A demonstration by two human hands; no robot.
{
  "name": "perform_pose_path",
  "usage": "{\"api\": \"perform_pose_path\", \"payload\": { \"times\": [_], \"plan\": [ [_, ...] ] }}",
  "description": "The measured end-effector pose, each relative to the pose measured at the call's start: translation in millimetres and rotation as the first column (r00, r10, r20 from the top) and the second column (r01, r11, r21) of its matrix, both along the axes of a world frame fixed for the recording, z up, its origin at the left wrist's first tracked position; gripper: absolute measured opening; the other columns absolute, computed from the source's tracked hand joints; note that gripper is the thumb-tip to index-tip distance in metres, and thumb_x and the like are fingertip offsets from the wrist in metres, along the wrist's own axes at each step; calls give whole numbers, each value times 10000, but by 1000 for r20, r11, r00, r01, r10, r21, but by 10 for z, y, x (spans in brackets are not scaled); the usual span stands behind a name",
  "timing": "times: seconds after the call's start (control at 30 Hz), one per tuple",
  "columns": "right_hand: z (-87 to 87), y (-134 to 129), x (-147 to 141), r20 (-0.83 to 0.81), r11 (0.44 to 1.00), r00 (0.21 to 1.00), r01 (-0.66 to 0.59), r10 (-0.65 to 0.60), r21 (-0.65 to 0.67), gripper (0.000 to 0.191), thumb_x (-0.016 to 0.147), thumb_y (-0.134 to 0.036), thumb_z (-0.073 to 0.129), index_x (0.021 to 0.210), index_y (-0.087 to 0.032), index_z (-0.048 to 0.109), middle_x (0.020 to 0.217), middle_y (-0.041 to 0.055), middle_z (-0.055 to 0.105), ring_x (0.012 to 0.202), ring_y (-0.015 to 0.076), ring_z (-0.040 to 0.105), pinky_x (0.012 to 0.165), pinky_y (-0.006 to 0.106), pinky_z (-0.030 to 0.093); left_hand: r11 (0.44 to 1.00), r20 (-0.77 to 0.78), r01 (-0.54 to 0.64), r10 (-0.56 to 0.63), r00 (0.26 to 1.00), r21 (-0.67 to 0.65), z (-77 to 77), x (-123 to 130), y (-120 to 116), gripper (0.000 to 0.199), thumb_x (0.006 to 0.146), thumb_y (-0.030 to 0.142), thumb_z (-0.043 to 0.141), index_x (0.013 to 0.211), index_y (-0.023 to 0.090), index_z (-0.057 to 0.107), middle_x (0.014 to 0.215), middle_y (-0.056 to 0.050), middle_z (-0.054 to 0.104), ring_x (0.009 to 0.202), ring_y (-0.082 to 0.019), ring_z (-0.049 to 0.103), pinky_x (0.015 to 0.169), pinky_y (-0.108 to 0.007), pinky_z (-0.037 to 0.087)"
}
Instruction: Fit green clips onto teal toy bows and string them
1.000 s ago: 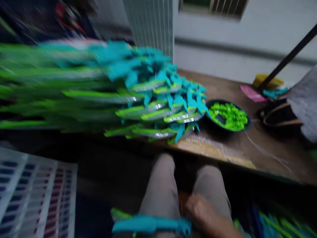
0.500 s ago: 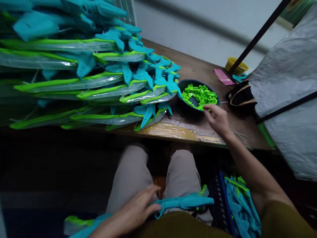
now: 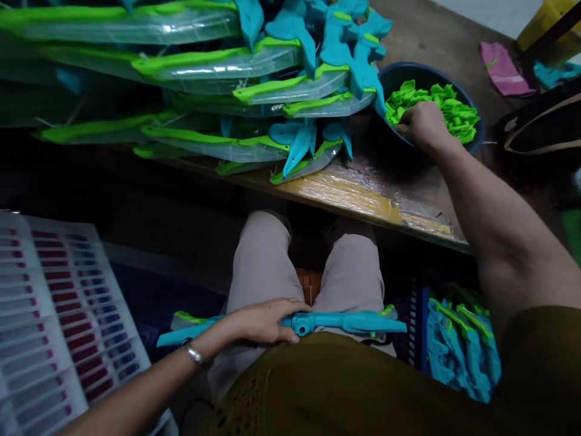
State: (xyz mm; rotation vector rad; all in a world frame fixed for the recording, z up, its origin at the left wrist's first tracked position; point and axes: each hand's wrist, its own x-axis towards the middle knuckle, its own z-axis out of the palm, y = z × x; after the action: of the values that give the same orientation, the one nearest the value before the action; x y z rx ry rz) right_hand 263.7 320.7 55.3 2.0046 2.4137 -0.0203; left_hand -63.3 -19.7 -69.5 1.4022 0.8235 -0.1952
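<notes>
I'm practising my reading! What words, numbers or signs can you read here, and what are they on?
None that I can read.
Black thing with tan trim: one small pale mark, too blurred to read.
Turquoise piece and blue bowl: no readable writing.
</notes>
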Motion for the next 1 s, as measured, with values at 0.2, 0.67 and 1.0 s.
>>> {"api": "perform_pose_path", "payload": {
  "times": [0.2, 0.67, 1.0],
  "plan": [
    [48, -17, 9, -5, 999, 1000, 22, -22, -42, 587, 858, -378, 383, 705, 157, 572, 1002, 240, 684, 1063, 184, 643, 834, 297, 396, 970, 131, -137, 112, 985, 203, 74, 46, 62, 607, 831, 268, 668, 1427, 221, 564, 1383, -121, 580, 1283, -318, 546, 1124, -444, 406],
    [125, -47, 28, -321, 957, 934, 222, -155, 185, 377, 944, -106, 467, 1172, 140, 637, 1240, 299, 633, 1208, 249, 576, 1033, 360, 359, 832, -47, -461, 498, 866, 310, -208, 59, -273, 994, 714, 171, 643, 1611, 144, 217, 1449, -208, 537, 1350, -374, 492, 1158, -555, 352],
    [-13, -10, 274, -625, 950, 760, 299, -178, 93, 149, 990, -229, 647, 1063, -99, 648, 819, 8, 648, 657, 109, 621, 650, 255, 561, 812, 198, -539, 580, 790, -223, -213, -92, -357, 856, 589, 343, 808, 1366, 275, 456, 1300, -70, 653, 1180, -342, 610, 1014, -417, 493]
  ]
}}
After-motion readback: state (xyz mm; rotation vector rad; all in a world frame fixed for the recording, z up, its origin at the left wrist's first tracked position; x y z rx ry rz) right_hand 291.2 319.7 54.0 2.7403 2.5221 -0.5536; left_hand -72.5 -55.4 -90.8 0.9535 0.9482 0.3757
